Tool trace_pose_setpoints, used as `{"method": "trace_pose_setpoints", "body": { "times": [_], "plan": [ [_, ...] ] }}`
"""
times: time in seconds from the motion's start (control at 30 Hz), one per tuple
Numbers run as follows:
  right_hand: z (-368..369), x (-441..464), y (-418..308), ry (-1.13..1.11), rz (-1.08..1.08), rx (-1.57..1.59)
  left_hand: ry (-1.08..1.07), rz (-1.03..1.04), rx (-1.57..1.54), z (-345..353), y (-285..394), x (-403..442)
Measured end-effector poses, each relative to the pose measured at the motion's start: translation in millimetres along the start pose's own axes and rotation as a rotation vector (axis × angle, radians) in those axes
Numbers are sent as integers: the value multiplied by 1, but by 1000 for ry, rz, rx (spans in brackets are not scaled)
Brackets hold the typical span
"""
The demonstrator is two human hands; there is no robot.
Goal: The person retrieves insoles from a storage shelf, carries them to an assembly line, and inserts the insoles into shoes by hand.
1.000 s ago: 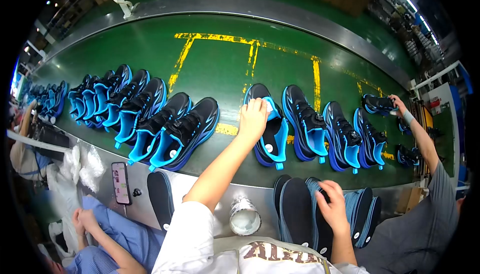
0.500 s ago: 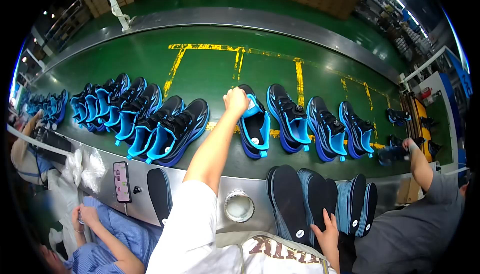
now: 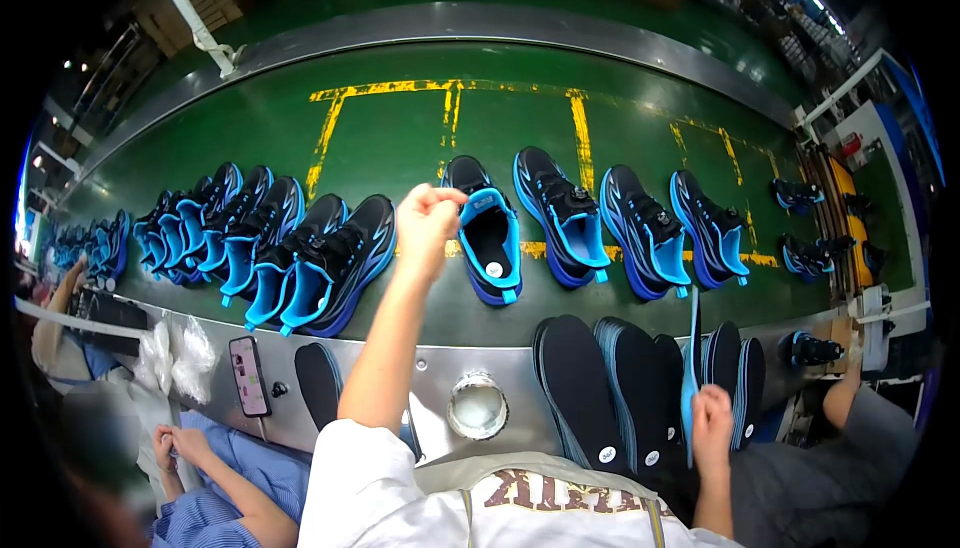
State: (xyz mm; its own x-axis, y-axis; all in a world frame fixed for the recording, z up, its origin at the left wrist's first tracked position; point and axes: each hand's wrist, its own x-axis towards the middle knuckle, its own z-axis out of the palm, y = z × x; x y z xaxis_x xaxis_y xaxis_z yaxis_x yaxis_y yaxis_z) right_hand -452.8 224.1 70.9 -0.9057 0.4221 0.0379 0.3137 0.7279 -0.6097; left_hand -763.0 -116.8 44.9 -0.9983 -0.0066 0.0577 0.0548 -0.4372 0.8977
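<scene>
My left hand (image 3: 428, 230) is closed, its fingertips at the left edge of the tongue of a black and blue sneaker (image 3: 488, 273); the exact grip is partly hidden. This sneaker stands toe away, with a round white sticker visible inside. In my right hand (image 3: 712, 423) is a thin insole (image 3: 690, 368), held upright and seen edge-on, its light blue side showing. It rises in front of the insole stacks. Beside it lie stacks of black insoles (image 3: 575, 383) and more insoles (image 3: 638, 378) with round white stickers near their heels.
More sneakers (image 3: 560, 213) stand to the right, and a row of sneakers (image 3: 350, 263) to the left, on the green belt (image 3: 400, 148). A white-rimmed pot (image 3: 478, 408), a phone (image 3: 250, 376) and plastic bags (image 3: 185, 353) sit along the metal edge. Co-workers sit on both sides.
My right hand has lifted an insole from the stacks and holds it upright. My left hand has shifted left and nearer along the sneaker's tongue. The right co-worker's hand has lowered with a shoe.
</scene>
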Motion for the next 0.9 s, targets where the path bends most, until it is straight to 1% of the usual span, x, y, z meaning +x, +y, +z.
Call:
{"method": "trace_pose_setpoints", "body": {
  "times": [0.03, 0.07, 0.1, 0.13, 0.17, 0.2, 0.27, 0.33, 0.37, 0.4, 0.47, 0.5, 0.6, 0.63, 0.67, 0.73, 0.77, 0.8, 0.87, 0.9],
  "plan": [
    [-5, 18, -11, -5, 17, 20, -5, -36, 64, 19, -2, -4],
    [-9, 37, -22, -11, 31, 39, -86, 66, 308, 25, -25, -2],
    [-11, 57, -33, -33, -18, 71, -118, 176, 510, 51, -31, -9],
    [-12, 77, -42, -54, -66, 103, -177, 174, 708, 62, -56, -8],
    [-10, 96, -51, -92, -81, 160, -251, 342, 816, 76, -70, -9],
    [-8, 115, -60, -130, -97, 216, -217, 482, 964, 85, -96, -10],
    [-2, 149, -75, -329, -55, 320, -320, 398, 1162, 98, -109, -6],
    [7, 173, -95, -503, 151, 396, -372, 399, 1189, 100, -127, 11],
    [9, 183, -104, -584, 295, 405, -338, 338, 1090, 100, -132, 20],
    [13, 192, -111, -625, 318, 366, -281, 352, 1010, 101, -135, 30],
    [22, 209, -120, -712, 368, 289, -224, 118, 1000, 105, -123, 42],
    [29, 218, -121, -772, 381, 275, -144, 48, 1017, 103, -128, 51],
    [75, 241, -114, -784, 210, 189, -162, -20, 970, 93, -142, 73],
    [92, 250, -111, -785, 151, 177, -218, -93, 1014, 94, -132, 76],
    [111, 251, -105, -800, 112, 169, -217, -54, 1037, 95, -132, 76],
    [143, 249, -106, -633, -165, -71, -254, -57, 1046, 95, -127, 75],
    [157, 248, -105, -600, -282, -169, -259, -15, 1033, 92, -133, 76],
    [178, 248, -86, -466, -543, -236, -304, -41, 1001, 88, -135, 76],
    [199, 239, -79, -386, -478, -258, -396, -77, 930, 82, -134, 79],
    [193, 235, -92, -443, -472, -295, -397, -170, 824, 82, -132, 79]
  ]
}}
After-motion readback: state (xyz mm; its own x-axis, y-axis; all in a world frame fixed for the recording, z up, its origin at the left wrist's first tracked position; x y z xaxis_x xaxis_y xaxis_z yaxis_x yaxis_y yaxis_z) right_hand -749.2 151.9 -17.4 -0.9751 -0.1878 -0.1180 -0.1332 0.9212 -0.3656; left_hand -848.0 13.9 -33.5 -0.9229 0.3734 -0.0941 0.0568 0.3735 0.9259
